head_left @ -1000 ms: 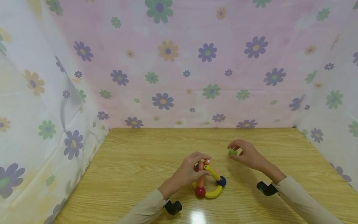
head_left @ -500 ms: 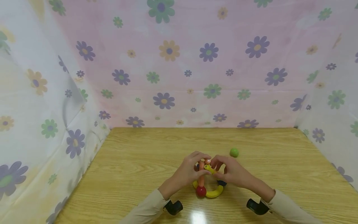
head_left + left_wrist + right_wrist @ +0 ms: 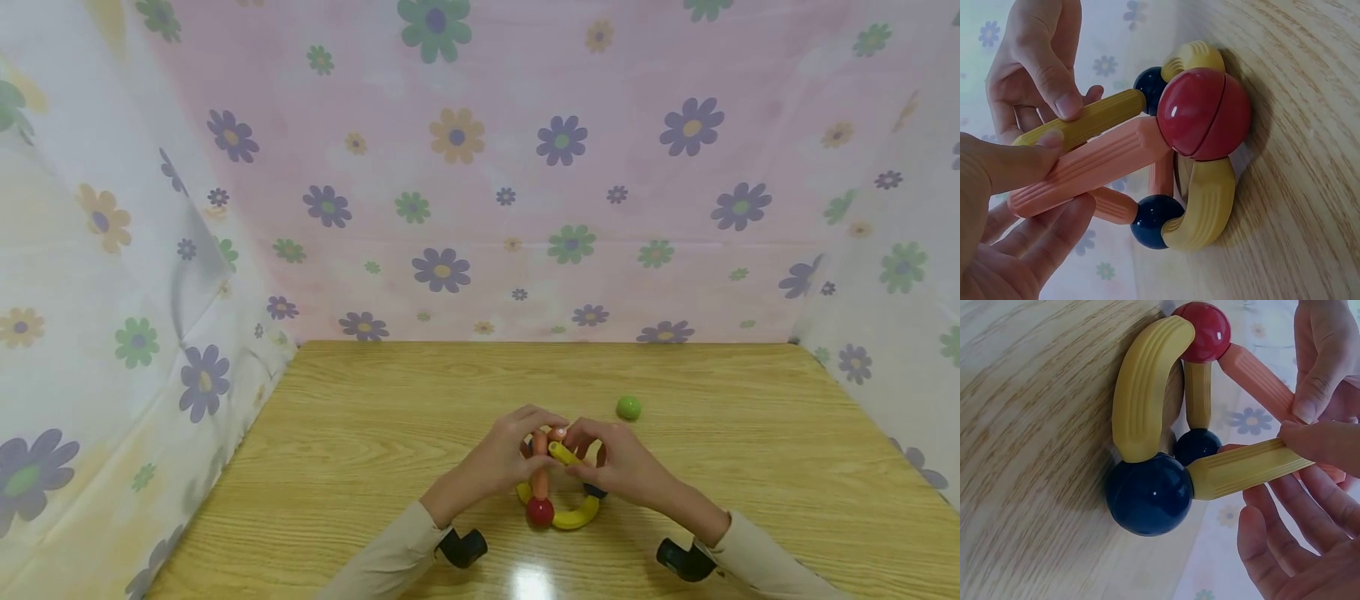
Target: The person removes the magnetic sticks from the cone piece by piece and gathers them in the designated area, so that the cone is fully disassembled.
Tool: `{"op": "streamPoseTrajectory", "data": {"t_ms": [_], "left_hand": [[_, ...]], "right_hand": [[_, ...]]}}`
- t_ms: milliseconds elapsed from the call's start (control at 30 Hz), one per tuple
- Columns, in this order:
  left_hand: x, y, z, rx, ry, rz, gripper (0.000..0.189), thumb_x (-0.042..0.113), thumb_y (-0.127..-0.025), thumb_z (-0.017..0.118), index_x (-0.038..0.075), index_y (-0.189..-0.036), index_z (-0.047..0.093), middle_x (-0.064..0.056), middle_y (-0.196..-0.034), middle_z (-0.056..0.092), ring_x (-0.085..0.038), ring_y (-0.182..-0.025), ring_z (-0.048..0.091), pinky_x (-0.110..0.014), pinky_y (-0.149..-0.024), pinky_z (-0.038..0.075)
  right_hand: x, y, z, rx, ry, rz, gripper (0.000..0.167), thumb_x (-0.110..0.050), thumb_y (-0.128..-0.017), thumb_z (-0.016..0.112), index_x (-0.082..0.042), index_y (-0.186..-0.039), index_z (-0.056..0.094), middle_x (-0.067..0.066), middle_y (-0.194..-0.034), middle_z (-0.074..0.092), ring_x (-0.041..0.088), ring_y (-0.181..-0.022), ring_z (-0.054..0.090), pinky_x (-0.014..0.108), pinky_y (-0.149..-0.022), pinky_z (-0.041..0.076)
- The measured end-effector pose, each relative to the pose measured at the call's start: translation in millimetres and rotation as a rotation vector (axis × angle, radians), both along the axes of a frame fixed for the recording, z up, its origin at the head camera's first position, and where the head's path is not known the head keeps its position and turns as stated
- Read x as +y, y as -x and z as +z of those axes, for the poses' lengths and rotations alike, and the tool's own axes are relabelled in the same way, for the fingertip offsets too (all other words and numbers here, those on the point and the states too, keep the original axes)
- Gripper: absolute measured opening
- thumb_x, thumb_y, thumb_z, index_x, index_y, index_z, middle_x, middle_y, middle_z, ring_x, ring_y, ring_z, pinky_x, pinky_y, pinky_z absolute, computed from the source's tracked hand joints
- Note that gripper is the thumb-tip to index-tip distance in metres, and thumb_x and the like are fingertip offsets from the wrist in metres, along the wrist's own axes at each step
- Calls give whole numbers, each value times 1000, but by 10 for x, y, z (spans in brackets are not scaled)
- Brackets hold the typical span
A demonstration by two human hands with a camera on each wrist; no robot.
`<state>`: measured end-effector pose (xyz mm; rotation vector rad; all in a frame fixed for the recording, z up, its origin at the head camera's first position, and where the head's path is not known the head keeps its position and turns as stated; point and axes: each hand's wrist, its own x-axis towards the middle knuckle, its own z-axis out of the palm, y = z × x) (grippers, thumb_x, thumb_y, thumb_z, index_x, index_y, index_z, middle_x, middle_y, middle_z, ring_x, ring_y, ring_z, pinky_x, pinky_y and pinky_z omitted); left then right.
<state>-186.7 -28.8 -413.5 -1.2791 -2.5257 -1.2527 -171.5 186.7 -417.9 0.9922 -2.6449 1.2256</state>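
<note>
In the head view, my hands work at five o'clock of centre over the table (image 3: 390, 417), near each other. My left hand (image 3: 498, 454) pinches an orange bar (image 3: 540, 486) that rises from a red ball (image 3: 540, 512). My right hand (image 3: 628, 462) pinches a straight yellow bar (image 3: 562, 453), its free end tilted towards ten o'clock. A curved yellow bar (image 3: 576, 516) on the table links the red ball to a dark blue ball (image 3: 596, 491), partly hidden under my right hand. At twelve o'clock from that hand sits a loose green ball (image 3: 628, 407). A flowered cloth (image 3: 480, 200) hangs beyond.

From my left wrist, the orange bar slants from the red ball towards eight o'clock, my thumb above it and fingers below. Whether that thumb also presses the yellow bar, I cannot tell. A second dark blue ball (image 3: 1157, 222) sits at seven o'clock from the red one.

From my right wrist, the straight yellow bar joins the nearer blue ball and points between two and three o'clock into my fingers; the red ball shows near twelve.
</note>
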Motion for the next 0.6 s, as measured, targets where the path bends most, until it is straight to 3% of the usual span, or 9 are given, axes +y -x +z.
{"op": "streamPoseTrajectory", "data": {"t_ms": [400,600], "left_hand": [[-6,84,32,13,38,-35,41,3,-84,70,11,-123,58,-3,-115,58,-8,-80,53,-13,-65,47],[-17,93,11,49,31,-43,42,5,-84,71,10,-124,57,-2,-115,57,-5,-81,53,-11,-62,46]], "right_hand": [[23,-42,45,-1,5,-32,28,-5,-79,74,-19,-100,63,-9,-89,62,11,-75,58,26,-54,48],[62,-72,53,41,28,8,32,0,-79,72,-11,-109,65,-6,-94,64,12,-76,56,25,-53,48]]}}
